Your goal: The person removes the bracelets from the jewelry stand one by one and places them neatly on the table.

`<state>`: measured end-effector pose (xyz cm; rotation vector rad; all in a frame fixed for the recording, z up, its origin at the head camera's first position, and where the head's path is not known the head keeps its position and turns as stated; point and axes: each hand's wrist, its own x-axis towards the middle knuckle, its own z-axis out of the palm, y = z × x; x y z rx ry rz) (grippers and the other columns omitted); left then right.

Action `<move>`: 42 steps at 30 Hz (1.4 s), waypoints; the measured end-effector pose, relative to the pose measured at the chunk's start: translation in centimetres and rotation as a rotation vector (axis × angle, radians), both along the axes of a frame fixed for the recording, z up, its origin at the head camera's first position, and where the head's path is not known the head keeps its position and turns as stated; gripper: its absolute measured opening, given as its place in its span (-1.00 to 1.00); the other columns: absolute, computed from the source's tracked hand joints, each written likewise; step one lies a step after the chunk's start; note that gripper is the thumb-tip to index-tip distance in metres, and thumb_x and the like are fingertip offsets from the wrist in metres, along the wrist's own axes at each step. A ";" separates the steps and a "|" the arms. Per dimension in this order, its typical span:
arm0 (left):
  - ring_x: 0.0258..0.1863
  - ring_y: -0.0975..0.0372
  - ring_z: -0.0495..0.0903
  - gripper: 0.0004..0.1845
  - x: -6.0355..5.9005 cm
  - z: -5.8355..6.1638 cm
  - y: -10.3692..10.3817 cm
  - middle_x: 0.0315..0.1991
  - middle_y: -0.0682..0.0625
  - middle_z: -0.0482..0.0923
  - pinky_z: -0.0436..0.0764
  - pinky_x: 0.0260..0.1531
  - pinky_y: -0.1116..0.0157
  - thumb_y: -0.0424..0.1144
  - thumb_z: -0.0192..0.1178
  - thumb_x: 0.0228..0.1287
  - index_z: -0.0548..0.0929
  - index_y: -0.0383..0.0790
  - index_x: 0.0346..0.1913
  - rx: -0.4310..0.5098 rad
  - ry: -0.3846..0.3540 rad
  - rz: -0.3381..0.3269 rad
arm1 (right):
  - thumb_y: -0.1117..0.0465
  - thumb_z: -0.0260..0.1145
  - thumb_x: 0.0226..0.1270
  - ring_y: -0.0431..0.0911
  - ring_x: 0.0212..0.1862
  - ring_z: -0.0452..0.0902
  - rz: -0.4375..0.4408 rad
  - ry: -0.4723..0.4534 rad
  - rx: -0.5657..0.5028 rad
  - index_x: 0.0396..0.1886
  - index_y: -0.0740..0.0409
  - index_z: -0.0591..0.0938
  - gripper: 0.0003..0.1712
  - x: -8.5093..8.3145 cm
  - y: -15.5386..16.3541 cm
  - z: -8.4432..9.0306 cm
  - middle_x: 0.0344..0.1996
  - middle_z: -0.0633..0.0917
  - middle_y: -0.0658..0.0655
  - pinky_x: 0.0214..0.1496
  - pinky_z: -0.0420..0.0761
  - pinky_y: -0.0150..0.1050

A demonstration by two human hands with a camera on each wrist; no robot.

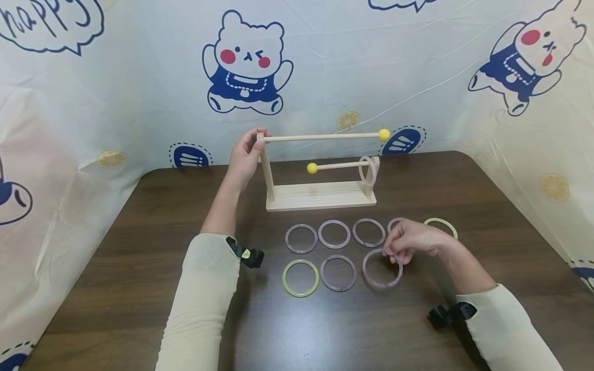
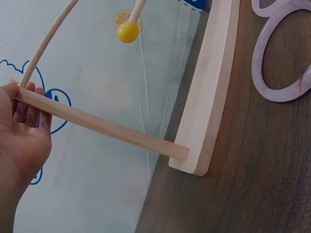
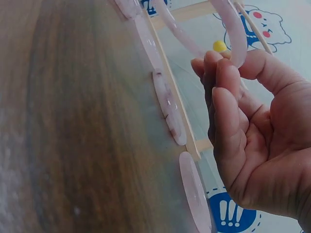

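The right hand hovered just in front of the wooden rack, its grip closed in a pinch on the far edge of a pale purple ring, with thumb and curled fingertips meeting on the band. That ring tilted, its near edge low toward the dark tabletop and its far edge lifted in the fingers. The right forearm came in from the near right, wrist bent so the knuckles faced the rack. The left hand sat at the rack's left end, its grip wrapped round the top of the upright post where the upper rod joined it; the left arm stretched straight forward, sleeve pushed back from the wrist. One ring already hung on the lower rod near the rack's right post. Between the rack and the person lay more rings: three purple ones in a row nearest the rack, a yellow-green one to their right, and a yellow-green ring and a purple ring left of the held one.
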<state>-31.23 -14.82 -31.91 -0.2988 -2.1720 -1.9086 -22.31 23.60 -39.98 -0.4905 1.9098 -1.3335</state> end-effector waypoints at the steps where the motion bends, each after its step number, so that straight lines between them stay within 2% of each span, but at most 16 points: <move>1: 0.15 0.23 0.35 -0.63 0.0 0.0 0.0 0.09 -0.06 0.45 0.28 0.19 0.30 -0.21 -0.04 0.38 0.40 -0.30 0.17 -0.001 0.001 0.000 | 0.51 0.07 0.03 -0.26 -0.64 0.51 0.001 0.004 0.007 -0.36 0.68 0.55 -0.76 0.0 0.0 -0.1 -0.64 0.63 0.16 -0.56 0.55 -0.42; 9: 0.14 0.23 0.36 -0.65 0.1 -0.1 0.0 0.10 -0.07 0.46 0.28 0.18 0.30 -0.22 -0.03 0.38 0.42 -0.25 0.15 0.005 0.003 -0.002 | 0.49 0.05 -0.01 -0.26 -0.64 0.53 0.002 0.028 0.078 -0.39 0.57 0.61 -0.75 0.1 -0.2 -0.4 -0.63 0.64 0.17 -0.55 0.56 -0.40; 22: 0.14 0.21 0.36 -0.65 0.0 -0.3 -0.1 0.09 -0.10 0.45 0.29 0.18 0.32 -0.25 -0.03 0.38 0.41 -0.30 0.16 0.019 0.027 -0.012 | 0.47 0.08 0.00 -0.27 -0.64 0.51 -0.006 0.077 0.179 -0.41 0.46 0.65 -0.76 0.4 -0.3 -0.4 -0.63 0.64 0.15 -0.56 0.55 -0.39; 36: 0.12 0.21 0.37 -0.66 -0.2 -0.3 -0.2 0.10 -0.08 0.46 0.31 0.16 0.28 -0.22 -0.04 0.38 0.42 -0.28 0.14 -0.012 0.026 -0.009 | 0.43 0.18 0.02 -0.20 -0.62 0.53 -0.081 0.133 0.292 -0.42 0.40 0.68 -0.82 1.0 -0.8 0.1 -0.60 0.67 0.14 -0.53 0.58 -0.31; 42: 0.11 0.21 0.38 -0.66 -0.1 -0.2 -0.1 0.09 -0.07 0.46 0.31 0.16 0.28 -0.21 -0.03 0.38 0.43 -0.26 0.14 -0.006 0.020 -0.008 | 0.42 0.21 0.01 -0.18 -0.60 0.55 -0.098 0.188 0.335 -0.44 0.36 0.70 -0.84 1.1 -1.0 0.4 -0.62 0.67 0.11 -0.51 0.60 -0.27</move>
